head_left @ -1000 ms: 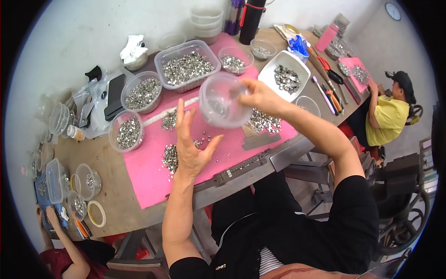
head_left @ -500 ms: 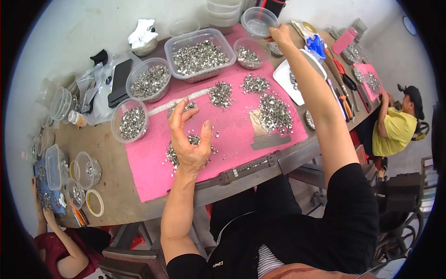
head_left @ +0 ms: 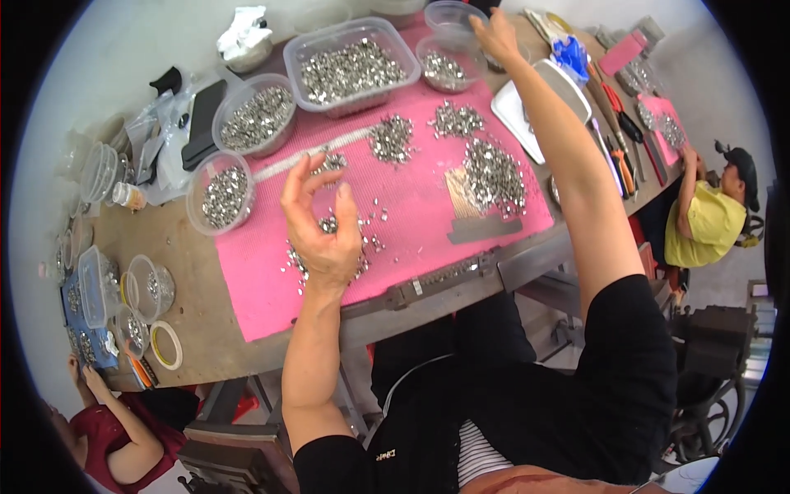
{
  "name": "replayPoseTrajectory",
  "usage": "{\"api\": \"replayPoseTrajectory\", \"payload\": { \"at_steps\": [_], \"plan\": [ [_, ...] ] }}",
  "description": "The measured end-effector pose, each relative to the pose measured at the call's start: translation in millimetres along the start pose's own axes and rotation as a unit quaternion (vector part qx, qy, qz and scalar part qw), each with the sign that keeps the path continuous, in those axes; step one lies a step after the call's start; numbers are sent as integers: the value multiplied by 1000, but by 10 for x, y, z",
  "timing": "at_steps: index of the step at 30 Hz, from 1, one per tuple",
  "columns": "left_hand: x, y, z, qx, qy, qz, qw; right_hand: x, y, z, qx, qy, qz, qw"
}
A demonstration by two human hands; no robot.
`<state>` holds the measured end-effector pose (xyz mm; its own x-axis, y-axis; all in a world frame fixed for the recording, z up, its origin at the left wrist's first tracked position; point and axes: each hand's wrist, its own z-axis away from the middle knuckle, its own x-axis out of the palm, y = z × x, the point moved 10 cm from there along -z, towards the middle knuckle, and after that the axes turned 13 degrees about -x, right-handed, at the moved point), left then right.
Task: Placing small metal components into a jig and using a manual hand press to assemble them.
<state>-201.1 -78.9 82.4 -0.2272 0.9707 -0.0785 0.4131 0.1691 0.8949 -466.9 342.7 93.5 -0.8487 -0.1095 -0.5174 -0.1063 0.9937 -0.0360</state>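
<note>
My left hand (head_left: 323, 239) hovers palm-up with fingers spread over a loose pile of small shiny metal pieces (head_left: 295, 262) on the pink mat (head_left: 255, 288); it holds nothing, and part of the pile is hidden beneath it. At the far side, my right hand (head_left: 499, 41) reaches out beside a round clear tub (head_left: 449, 16), its fingers apart and no object visible in them. More metal pieces lie on the mat in a large heap (head_left: 494, 174) and smaller heaps (head_left: 392, 138). A rectangular clear tub (head_left: 354, 104) full of the pieces stands behind them.
Round tubs of pieces (head_left: 218, 198) line the mat's left side. A white tray (head_left: 514, 119) lies under my right forearm. Pliers and other hand tools (head_left: 617, 156) lie to the right. A tape roll (head_left: 167, 346) sits at left. Two people work at either end.
The fingers of my right hand have spread beside the round clear tub's rim. My left hand stays over the pile. The whole view has shifted, moving the table upward in the picture.
</note>
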Motion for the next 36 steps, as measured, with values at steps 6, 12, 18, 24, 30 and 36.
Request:
{"api": "replayPoseTrajectory", "payload": {
  "at_steps": [6,12,18,24,30,36],
  "plan": [
    [87,-48,-88,-29,-14,33,999,380,224,70,-1,-163,-41,986],
    [22,-19,-112,27,6,-32,999,-493,-796,-249,-119,-31,-75,990],
    [23,-60,-99,-21,-3,-60,998,-692,-2543,-244,-280,-132,-350,884],
    [-39,-82,-123,-23,28,-12,999,247,-2960,215,-269,-395,-264,838],
    [24,-38,-142,-20,20,-8,1000,701,-2908,417,-259,-434,-280,816],
    [-67,-55,-135,-20,26,-6,999,804,-2911,261,-223,-402,-266,847]
  ]
}}
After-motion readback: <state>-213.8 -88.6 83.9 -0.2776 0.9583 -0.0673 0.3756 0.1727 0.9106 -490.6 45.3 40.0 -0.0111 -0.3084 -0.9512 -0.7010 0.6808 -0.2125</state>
